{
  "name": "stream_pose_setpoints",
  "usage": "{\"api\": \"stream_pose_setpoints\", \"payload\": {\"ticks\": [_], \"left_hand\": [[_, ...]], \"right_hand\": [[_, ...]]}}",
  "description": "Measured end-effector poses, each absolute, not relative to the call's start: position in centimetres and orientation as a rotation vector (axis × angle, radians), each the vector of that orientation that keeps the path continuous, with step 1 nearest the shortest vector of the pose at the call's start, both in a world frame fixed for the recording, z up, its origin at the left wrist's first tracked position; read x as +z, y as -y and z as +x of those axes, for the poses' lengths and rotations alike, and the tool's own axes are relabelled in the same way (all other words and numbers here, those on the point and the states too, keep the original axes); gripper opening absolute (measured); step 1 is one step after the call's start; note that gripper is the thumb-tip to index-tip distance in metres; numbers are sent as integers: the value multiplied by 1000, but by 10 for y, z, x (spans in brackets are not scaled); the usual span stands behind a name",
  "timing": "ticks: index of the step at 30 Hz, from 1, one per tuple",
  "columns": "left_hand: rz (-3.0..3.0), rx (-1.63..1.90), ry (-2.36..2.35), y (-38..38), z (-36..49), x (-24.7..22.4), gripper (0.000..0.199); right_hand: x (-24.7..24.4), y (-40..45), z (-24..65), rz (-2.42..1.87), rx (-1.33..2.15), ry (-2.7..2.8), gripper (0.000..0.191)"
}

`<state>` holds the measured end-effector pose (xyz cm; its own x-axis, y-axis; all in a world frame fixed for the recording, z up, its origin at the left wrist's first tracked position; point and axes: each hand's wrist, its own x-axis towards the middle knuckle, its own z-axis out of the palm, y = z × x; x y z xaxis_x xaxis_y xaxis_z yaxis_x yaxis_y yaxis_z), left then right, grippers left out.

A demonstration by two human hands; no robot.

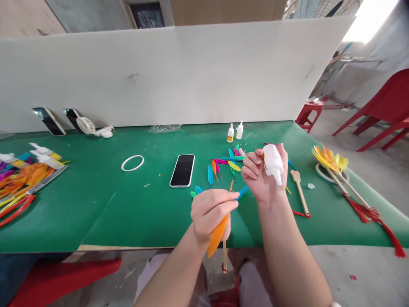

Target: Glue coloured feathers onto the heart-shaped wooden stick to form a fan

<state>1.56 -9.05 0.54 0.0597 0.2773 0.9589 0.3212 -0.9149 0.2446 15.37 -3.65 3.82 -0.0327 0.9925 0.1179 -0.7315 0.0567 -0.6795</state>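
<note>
My left hand (212, 213) is closed around an orange feather (218, 236), which hangs below the fingers with its quill tip sticking up. A thin wooden stick (225, 256) shows under the same hand; its upper part is hidden. Blue feather ends (243, 192) poke out beside the fingertips. My right hand (263, 175) holds a white glue bottle (273, 162) tilted with its nozzle down, to the right of my left hand. Behind both hands, loose coloured feathers (234, 164) lie on the green table (143, 221).
A phone (182, 171), a white ring (132, 163) and two small bottles (230, 133) stand or lie farther back. Orange feathers, glue bottles and scissors (19, 209) are at left. A wooden stick piece (300, 192) and feather fans (332, 164) with red tassels are at right.
</note>
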Motion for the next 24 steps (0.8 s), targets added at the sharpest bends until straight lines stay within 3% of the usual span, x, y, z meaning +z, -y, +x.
{"api": "stream_pose_setpoints", "payload": {"ticks": [6, 12, 17, 24], "left_hand": [[-2312, -2033, 602, 94, 19, 3, 19], [-2315, -2041, 599, 92, 21, -1, 16], [-2287, -2029, 631, 88, 19, -2, 18], [-2275, -2024, 655, 86, 17, -1, 20]], "right_hand": [[45, 40, 150, -710, 1214, 820, 54], [47, 42, 151, -902, 851, 890, 39], [49, 47, 151, -1065, 778, 1110, 24], [44, 46, 145, -1189, 679, 1417, 26]]}}
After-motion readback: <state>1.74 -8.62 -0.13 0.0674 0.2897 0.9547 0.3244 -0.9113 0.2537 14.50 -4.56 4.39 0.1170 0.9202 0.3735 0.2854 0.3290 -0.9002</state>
